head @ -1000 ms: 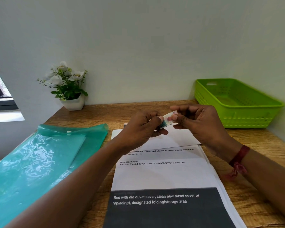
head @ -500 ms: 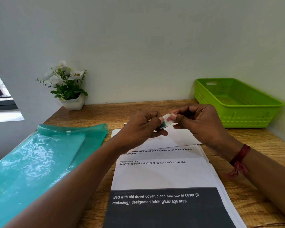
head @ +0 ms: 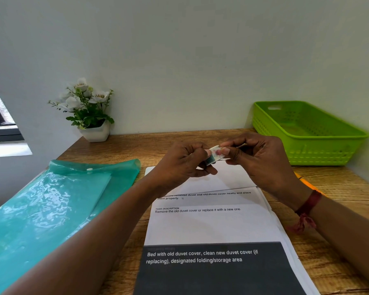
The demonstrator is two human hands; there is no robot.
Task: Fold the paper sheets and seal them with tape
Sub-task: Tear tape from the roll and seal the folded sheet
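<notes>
Head view: left hand [head: 179, 165] and right hand [head: 262, 160] together pinch a small tape piece [head: 214, 155] above the folded paper sheets [head: 211, 226] at the tabletop [head: 339, 188] centre; the sealing step seems in hand, next calling for tape pressed across the flap edge.

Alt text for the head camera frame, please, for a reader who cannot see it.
The left hand and right hand pinch a small item, likely tape, above printed paper sheets on a wooden desk. A teal folder lies left; a green basket and potted flowers stand at the back.
</notes>
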